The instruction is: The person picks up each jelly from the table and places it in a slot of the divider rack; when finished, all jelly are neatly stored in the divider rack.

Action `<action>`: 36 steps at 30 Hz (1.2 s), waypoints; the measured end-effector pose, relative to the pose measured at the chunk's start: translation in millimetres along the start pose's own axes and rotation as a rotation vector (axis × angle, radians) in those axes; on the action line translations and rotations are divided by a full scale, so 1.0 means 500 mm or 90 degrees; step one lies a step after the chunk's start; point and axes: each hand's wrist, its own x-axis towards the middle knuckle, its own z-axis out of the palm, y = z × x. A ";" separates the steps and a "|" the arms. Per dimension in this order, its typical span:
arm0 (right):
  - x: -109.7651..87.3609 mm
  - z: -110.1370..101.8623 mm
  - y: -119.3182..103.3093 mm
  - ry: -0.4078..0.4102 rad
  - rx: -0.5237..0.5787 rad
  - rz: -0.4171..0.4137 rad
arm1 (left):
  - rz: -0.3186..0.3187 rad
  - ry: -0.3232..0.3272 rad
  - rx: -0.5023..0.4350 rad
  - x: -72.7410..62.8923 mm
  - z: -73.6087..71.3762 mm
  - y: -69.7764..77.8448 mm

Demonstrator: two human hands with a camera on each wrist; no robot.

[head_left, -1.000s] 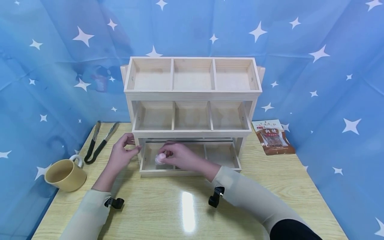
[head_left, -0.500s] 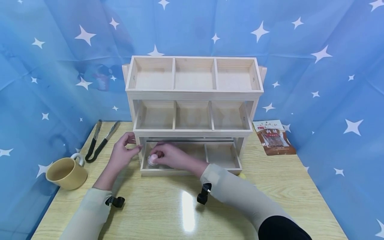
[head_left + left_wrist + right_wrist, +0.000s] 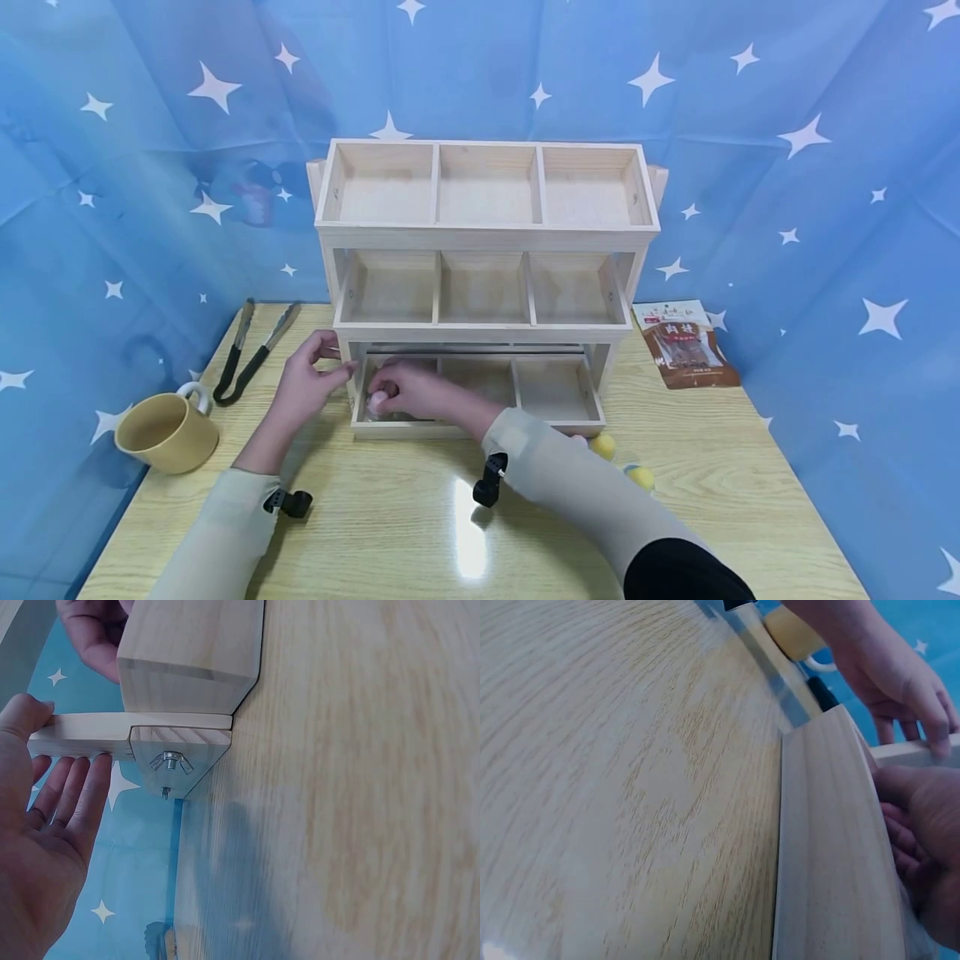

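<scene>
A three-tier wooden shelf (image 3: 483,242) with divided trays stands at the back of the table. My right hand (image 3: 416,392) reaches into the left compartment of its bottom tray (image 3: 555,387). Between thumb and fingers it pinches a small round pinkish thing (image 3: 377,404) with a clear part under it. In the right wrist view the tray's front wall (image 3: 832,847) mostly hides what that hand holds. My left hand (image 3: 303,379) holds the shelf's left side post (image 3: 82,729), thumb on one face and fingers on the opposite face.
On the left stand a yellow mug (image 3: 167,433) and black-handled tongs (image 3: 251,354). A brown-and-white snack packet (image 3: 686,346) lies at the right. Beside my right sleeve (image 3: 570,483) are two small yellow balls (image 3: 603,446). A starry blue cloth (image 3: 480,67) hangs behind.
My right hand has moved left and slightly forward within the bottom tray, carrying the pinkish thing toward the compartment's left wall. The yellow balls have come out from behind the sleeve. The left hand stays put.
</scene>
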 end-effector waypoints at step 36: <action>-0.273 -0.086 0.007 0.183 -0.009 -0.096 | -0.004 0.001 0.006 -0.002 0.002 -0.001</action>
